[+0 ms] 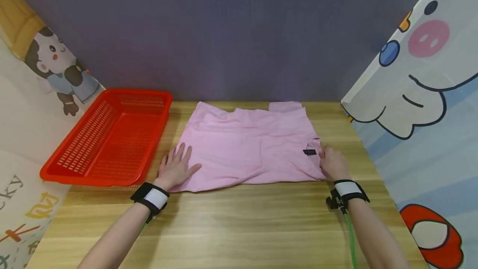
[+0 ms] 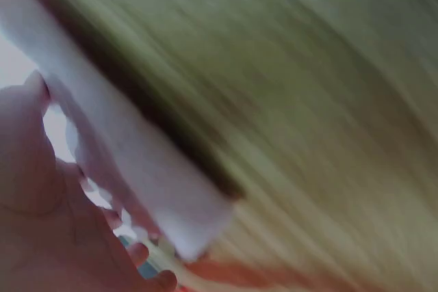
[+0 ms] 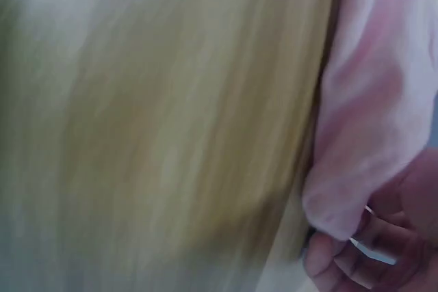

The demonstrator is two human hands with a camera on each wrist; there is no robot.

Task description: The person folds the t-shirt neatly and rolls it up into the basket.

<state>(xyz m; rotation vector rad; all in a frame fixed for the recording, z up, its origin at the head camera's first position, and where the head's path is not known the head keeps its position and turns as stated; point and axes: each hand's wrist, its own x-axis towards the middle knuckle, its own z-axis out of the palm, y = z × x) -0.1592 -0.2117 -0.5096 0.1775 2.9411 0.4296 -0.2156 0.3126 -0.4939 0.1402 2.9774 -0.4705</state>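
A pink shirt (image 1: 231, 144), folded and somewhat wrinkled, lies flat on the table. A small dark label (image 1: 309, 152) shows beside what looks like its collar, on the right side. My left hand (image 1: 174, 167) rests with spread fingers on the shirt's left front corner. At the right edge my right hand (image 1: 333, 163) pinches the cloth, its fingers curled. Close up in the right wrist view, the bunched pink fabric (image 3: 373, 94) meets the curled fingertips (image 3: 320, 254). The left wrist view shows the shirt's edge (image 2: 137, 148) next to my hand.
A red plastic basket (image 1: 108, 144) with slotted sides stands at the left of the wooden table (image 1: 239, 227). A dark grey panel (image 1: 231, 32) rises behind the table. Cartoon-printed panels flank both sides. A green cable (image 1: 351, 235) runs along the right forearm.
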